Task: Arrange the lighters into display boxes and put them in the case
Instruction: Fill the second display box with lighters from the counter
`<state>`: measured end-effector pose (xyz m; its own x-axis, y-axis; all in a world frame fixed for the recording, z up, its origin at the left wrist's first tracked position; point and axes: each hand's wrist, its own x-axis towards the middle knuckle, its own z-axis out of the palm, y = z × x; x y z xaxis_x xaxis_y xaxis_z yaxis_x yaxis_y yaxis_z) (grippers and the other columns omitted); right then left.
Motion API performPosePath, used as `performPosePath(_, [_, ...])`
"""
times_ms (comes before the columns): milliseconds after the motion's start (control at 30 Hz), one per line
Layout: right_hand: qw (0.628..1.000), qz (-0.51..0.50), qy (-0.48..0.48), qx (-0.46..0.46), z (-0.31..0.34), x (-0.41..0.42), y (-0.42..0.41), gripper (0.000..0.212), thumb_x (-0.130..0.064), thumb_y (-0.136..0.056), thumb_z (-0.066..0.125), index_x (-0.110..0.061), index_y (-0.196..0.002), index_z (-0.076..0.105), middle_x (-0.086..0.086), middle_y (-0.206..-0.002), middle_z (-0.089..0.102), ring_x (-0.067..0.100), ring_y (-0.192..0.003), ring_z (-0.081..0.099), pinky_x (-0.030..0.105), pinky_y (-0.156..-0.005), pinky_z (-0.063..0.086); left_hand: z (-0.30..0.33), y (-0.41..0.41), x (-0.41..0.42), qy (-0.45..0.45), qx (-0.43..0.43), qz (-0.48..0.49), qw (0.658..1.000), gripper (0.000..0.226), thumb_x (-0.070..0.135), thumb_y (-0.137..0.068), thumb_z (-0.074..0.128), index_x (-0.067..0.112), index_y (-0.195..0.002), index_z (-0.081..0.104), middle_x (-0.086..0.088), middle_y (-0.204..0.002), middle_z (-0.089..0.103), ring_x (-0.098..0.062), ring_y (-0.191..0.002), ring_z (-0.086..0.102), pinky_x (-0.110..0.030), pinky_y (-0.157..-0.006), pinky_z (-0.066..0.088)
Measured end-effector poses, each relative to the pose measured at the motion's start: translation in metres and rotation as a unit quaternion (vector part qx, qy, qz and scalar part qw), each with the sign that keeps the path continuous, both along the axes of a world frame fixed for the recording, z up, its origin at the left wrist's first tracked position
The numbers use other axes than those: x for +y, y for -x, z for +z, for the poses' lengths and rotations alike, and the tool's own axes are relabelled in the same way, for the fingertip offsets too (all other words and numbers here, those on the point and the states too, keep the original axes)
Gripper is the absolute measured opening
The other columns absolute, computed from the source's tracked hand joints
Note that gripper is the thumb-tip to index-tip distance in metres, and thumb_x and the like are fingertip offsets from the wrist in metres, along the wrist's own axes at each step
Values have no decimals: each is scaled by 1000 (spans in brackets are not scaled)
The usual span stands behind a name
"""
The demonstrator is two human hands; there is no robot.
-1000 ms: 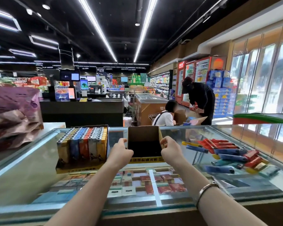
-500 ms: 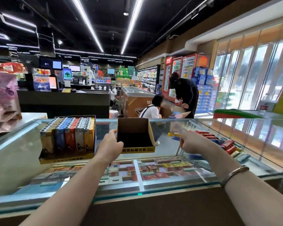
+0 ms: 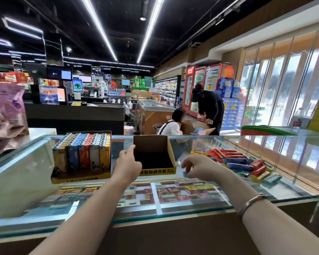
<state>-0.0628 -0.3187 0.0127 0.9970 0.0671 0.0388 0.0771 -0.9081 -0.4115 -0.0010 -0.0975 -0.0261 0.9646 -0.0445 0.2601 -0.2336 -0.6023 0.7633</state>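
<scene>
Empty display box [image 3: 153, 155] touching left hand [image 3: 127, 166] (right hand [image 3: 201, 167] perhaps pinching lighter)

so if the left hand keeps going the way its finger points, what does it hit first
Most likely the left wall of the empty display box: the left hand points up and away, with its fingertip already at that wall's top edge. Depth is unclear, so it could slip just past it.

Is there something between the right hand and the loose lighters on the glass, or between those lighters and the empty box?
Nothing visible blocks either way. The right hand hangs over bare glass counter, the loose lighters lie to its right, and the empty display box stands open-topped to its left, steadied by the left hand.
</scene>
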Motion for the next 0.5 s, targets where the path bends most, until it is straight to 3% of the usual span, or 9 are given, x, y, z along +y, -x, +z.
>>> performPosePath(133, [995, -61, 74, -25, 2, -10, -11, 39, -35, -81, 67, -11, -111, 61, 3, -111, 61, 19, -101, 55, 32, -87, 47, -3, -4, 3, 31, 3, -13, 999, 75, -3, -80, 45, 21, -147, 20, -6, -152, 18, -26, -136, 25, -39, -107, 33])
performPosePath(200, [992, -86, 88, 24, 2, -21, -15, 38, -43, -83, 64, -6, -94, 63, 3, -90, 61, 18, -84, 55, 30, -72, 45, -2, -7, 3, 59, 6, -26, 998, 73, 1, -83, 48, 21, -147, 20, -5, -151, 19, -25, -134, 27, -38, -107, 34])
performPosePath(300, [993, -89, 26, 69, -2, -28, -19, 38, -42, -84, 64, -4, -80, 67, 2, -70, 53, 14, -65, 48, 28, -59, 35, 1, -12, 3, 99, 22, -39, 994, 76, 3, -84, 51, 21, -149, 15, -8, -150, 23, -24, -132, 32, -40, -107, 35])
performPosePath(500, [996, -36, -46, 72, -5, -21, -23, 14, -30, -85, 66, -18, -80, 63, -2, -78, 62, 9, -71, 56, 20, -61, 40, 16, -29, 8, 165, 121, -35, 978, 85, -6, -83, 48, 26, -149, 4, -12, -152, 19, -30, -132, 33, -41, -101, 38])
